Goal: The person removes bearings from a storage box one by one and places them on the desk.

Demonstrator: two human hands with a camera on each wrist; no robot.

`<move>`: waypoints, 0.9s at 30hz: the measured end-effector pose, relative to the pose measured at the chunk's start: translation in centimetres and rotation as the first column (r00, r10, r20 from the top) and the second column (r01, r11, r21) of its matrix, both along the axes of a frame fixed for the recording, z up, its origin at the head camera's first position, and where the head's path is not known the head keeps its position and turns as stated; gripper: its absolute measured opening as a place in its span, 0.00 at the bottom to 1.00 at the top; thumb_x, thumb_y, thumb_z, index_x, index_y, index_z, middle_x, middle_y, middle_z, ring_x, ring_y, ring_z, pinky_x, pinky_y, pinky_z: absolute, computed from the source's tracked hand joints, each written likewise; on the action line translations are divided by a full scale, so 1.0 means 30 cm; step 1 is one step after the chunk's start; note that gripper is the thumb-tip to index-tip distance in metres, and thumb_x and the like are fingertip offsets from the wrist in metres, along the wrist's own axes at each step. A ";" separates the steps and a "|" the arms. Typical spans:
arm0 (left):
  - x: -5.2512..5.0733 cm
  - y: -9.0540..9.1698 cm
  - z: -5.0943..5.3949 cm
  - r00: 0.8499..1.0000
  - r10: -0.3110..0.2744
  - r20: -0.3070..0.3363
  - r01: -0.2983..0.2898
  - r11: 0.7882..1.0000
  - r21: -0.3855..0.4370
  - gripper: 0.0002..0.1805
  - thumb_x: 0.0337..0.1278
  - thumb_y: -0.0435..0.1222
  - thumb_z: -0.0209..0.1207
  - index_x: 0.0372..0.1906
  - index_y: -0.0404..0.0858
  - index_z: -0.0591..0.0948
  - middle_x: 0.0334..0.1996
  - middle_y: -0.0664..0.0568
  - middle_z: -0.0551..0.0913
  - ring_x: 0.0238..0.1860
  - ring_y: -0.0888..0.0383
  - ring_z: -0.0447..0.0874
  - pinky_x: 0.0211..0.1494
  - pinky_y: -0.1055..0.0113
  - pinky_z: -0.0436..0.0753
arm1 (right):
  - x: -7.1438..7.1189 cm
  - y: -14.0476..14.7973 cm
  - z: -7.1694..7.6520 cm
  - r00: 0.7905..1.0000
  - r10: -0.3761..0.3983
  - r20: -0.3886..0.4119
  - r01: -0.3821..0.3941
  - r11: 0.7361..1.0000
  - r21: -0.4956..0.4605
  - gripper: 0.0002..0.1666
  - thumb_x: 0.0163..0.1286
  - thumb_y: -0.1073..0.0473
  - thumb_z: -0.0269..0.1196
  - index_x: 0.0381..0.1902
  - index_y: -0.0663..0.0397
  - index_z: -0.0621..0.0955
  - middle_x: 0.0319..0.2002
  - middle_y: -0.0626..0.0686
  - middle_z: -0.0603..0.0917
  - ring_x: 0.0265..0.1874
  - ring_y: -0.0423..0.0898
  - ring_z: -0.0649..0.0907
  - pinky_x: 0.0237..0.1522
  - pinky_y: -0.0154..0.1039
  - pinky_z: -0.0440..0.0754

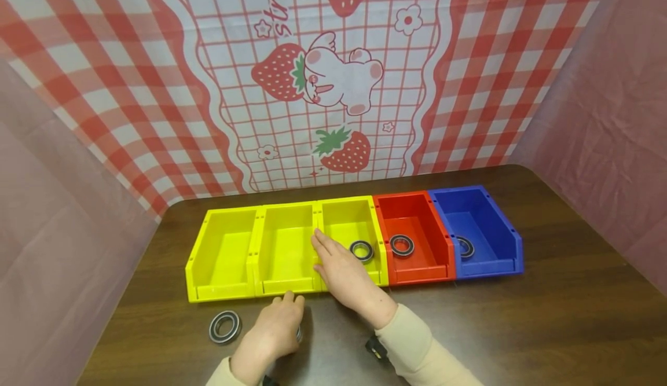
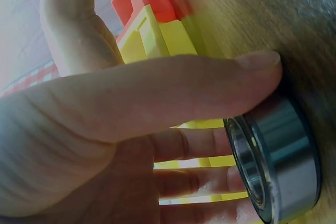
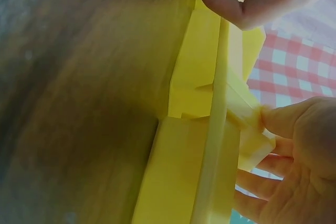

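In the head view my left hand (image 1: 278,322) is over the table in front of the yellow bins. The left wrist view shows it holding a metal ball bearing (image 2: 289,161) between thumb and fingers, its rim close to the wood. Another bearing (image 1: 225,327) lies flat on the table left of that hand. My right hand (image 1: 344,273) reaches over the front of the third yellow bin (image 1: 382,270), fingers extended, near the divider; its thumb touches yellow plastic in the right wrist view. Beside it, a bearing (image 1: 361,251) sits in that bin.
Two more yellow bins (image 1: 221,294) stand to the left in the joined row. A red bin (image 1: 422,275) and a blue bin (image 1: 490,267) continue it rightward, each with one bearing inside. Behind the table (image 1: 552,316) hangs a checked strawberry cloth (image 1: 500,85).
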State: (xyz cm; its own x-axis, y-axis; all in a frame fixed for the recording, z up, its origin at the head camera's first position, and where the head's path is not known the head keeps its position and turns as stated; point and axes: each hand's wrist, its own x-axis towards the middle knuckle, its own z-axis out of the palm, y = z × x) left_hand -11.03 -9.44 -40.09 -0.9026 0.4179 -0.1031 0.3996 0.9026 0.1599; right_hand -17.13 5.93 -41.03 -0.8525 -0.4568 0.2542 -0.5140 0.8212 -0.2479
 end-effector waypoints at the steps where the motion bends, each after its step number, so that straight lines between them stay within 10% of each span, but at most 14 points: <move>1: 0.000 0.001 0.000 1.000 0.001 0.004 -0.001 1.000 0.000 0.27 0.14 0.29 0.71 0.32 0.34 0.72 0.31 0.45 0.72 0.30 0.47 0.73 0.28 0.56 0.76 | 0.001 0.000 0.000 1.000 -0.002 -0.005 0.002 1.000 0.001 0.35 0.65 0.53 0.57 0.66 0.58 0.62 0.68 0.54 0.59 0.63 0.49 0.67 0.60 0.43 0.67; 18: -0.015 -0.001 0.054 0.996 0.000 0.088 -0.002 1.000 0.017 0.30 0.25 0.38 0.73 0.40 0.31 0.75 0.39 0.40 0.76 0.35 0.44 0.77 0.35 0.53 0.78 | 0.002 0.040 0.016 0.998 0.029 -0.051 -0.029 1.000 -0.002 0.32 0.65 0.52 0.56 0.64 0.59 0.65 0.67 0.56 0.62 0.64 0.50 0.66 0.63 0.46 0.63; 27: -0.057 0.048 0.119 0.991 -0.097 -0.097 0.105 0.991 0.084 0.19 0.40 0.39 0.68 0.37 0.34 0.76 0.28 0.50 0.74 0.27 0.56 0.74 0.27 0.65 0.74 | -0.004 0.116 0.048 0.995 -0.022 -0.101 0.019 0.999 -0.030 0.32 0.62 0.54 0.60 0.63 0.59 0.67 0.63 0.56 0.68 0.62 0.50 0.68 0.62 0.47 0.64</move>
